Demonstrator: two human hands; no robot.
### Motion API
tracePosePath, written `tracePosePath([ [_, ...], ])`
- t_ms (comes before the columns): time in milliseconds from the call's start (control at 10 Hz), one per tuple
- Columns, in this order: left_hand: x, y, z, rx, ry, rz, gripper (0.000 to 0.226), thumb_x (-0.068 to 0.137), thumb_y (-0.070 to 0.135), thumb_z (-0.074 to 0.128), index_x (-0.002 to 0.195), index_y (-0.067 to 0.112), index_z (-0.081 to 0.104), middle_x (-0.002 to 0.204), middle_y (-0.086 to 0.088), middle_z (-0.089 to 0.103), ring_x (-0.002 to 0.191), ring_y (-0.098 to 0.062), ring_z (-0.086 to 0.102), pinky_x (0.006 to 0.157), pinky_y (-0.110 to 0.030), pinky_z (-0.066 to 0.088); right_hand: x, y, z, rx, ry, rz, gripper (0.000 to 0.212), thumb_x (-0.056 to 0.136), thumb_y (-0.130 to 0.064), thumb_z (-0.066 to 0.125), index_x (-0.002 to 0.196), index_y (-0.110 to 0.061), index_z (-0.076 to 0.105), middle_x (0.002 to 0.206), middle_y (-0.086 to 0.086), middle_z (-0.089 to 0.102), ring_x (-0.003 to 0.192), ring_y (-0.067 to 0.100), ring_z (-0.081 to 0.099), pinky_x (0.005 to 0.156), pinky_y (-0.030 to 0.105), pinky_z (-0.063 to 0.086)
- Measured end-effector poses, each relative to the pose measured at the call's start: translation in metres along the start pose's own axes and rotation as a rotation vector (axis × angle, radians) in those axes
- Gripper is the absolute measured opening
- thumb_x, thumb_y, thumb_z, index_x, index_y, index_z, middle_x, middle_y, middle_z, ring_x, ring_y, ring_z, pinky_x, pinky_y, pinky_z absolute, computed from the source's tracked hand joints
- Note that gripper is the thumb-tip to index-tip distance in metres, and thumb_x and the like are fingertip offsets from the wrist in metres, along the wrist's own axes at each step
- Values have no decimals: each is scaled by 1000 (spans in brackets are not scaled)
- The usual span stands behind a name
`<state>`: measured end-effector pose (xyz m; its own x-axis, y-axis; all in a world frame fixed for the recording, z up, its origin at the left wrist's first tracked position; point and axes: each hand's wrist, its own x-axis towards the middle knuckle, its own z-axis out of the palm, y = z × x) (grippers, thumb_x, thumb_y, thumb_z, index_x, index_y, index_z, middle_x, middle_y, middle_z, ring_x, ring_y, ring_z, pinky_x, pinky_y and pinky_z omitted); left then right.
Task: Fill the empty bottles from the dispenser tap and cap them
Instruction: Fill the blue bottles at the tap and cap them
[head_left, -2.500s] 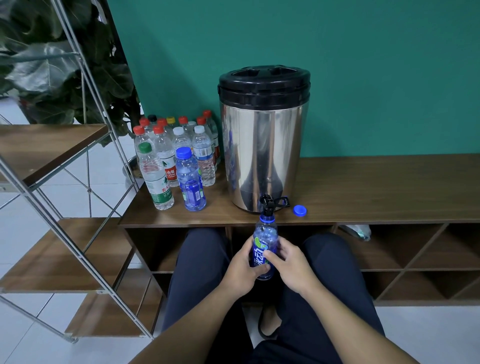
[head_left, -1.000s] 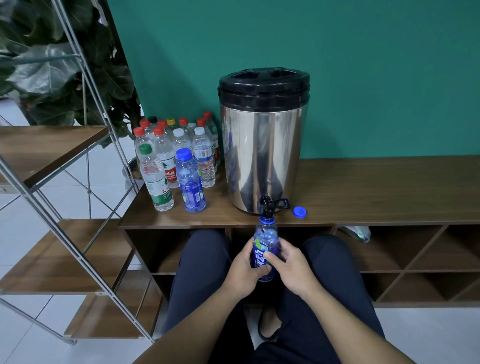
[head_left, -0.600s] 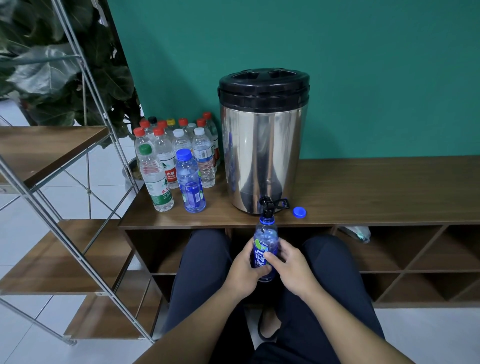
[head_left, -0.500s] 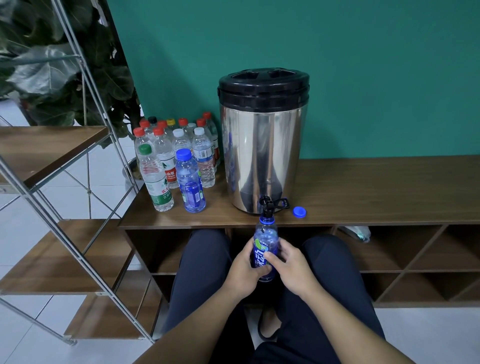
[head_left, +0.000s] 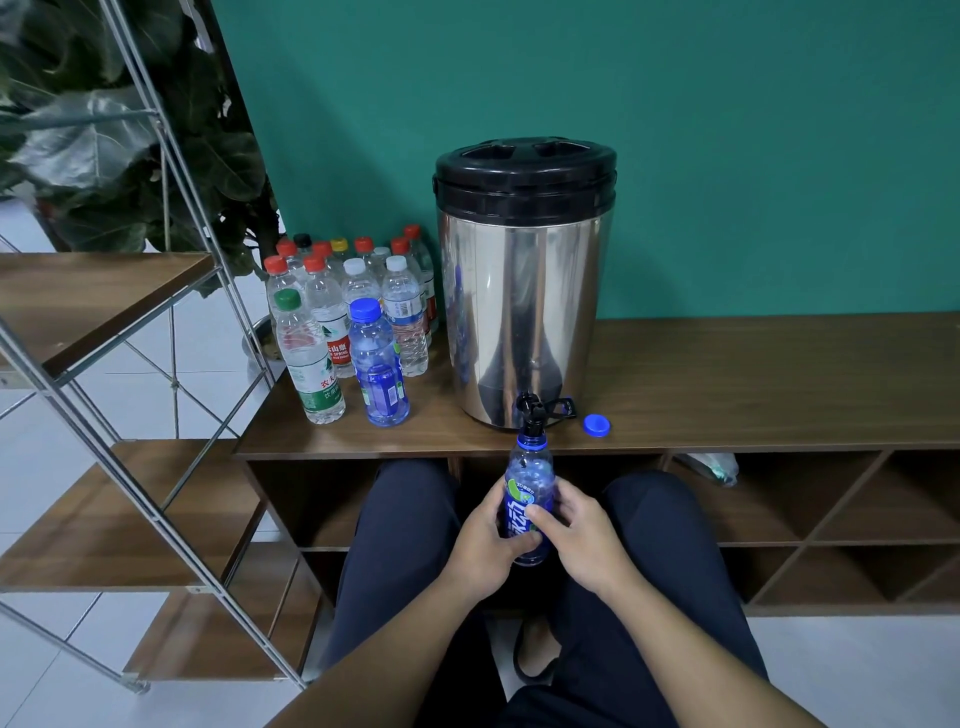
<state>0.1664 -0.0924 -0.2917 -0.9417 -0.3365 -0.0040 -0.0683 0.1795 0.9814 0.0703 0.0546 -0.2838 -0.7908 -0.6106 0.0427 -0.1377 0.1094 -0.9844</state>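
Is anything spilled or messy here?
No spill shows. The only loose thing is a blue cap lying on the wooden shelf beside the dispenser, off the blue bottle that both hands hold under the tap.

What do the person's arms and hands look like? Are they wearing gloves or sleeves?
No gloves and no sleeves show: the left hand and right hand are bare, and so are both forearms. No rings, watch or bracelets show. The legs wear dark navy trousers.
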Motion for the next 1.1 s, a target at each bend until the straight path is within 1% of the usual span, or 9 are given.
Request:
tracePosePath([
  [400, 2, -3, 3, -52, 16, -1, 79, 92, -11, 79, 157, 24, 55, 137, 3, 77, 129, -17, 73, 116, -39, 56, 1, 2, 0, -2, 3, 5, 34, 105, -9, 74, 136, -24, 73, 124, -3, 82, 119, 16, 78, 111, 49, 59],
  [500, 1, -1, 4, -67, 11, 8, 78, 92, -12, 78, 158, 24, 55, 137, 3, 77, 129, -15, 73, 113, -34, 56, 1, 3, 0, -11, 7, 2, 33, 105, -10, 75, 135, -25, 73, 124, -3, 82, 118, 17, 78, 111, 50, 59],
  [600, 0, 1, 3, -65, 13, 17, 79, 92, -11, 79, 158, 24, 54, 138, 4, 76, 129, -15, 72, 113, -32, 56, 2, 3, 0, -18, 7, 0, 33, 105, -11, 75, 134, -26, 74, 124, -4, 82, 119, 16, 78, 111, 51, 58],
  [700, 0, 0, 3, -58, 15, 22, 78, 92, -11, 79, 157, 24, 55, 138, 3, 76, 130, -16, 72, 114, -33, 56, 2, 5, 0, -8, 4, 0, 33, 104, -11, 76, 134, -26, 74, 125, -3, 82, 119, 18, 78, 112, 53, 58],
  [900, 0, 1, 4, -69, 19, 21, 76, 92, -13, 78, 156, 23, 56, 136, 3, 77, 128, -15, 73, 110, -29, 56, 3, 6, 0, 4, -4, 9, 35, 104, -12, 76, 136, -26, 73, 126, -3, 82, 120, 18, 77, 112, 54, 58],
  [1100, 0, 0, 4, -65, 14, 21, 77, 92, -11, 79, 157, 24, 55, 138, 4, 76, 129, -14, 72, 111, -29, 56, 3, 6, 0, 7, -4, 13, 35, 105, -13, 76, 137, -26, 73, 126, -4, 82, 120, 17, 78, 111, 54, 58],
])
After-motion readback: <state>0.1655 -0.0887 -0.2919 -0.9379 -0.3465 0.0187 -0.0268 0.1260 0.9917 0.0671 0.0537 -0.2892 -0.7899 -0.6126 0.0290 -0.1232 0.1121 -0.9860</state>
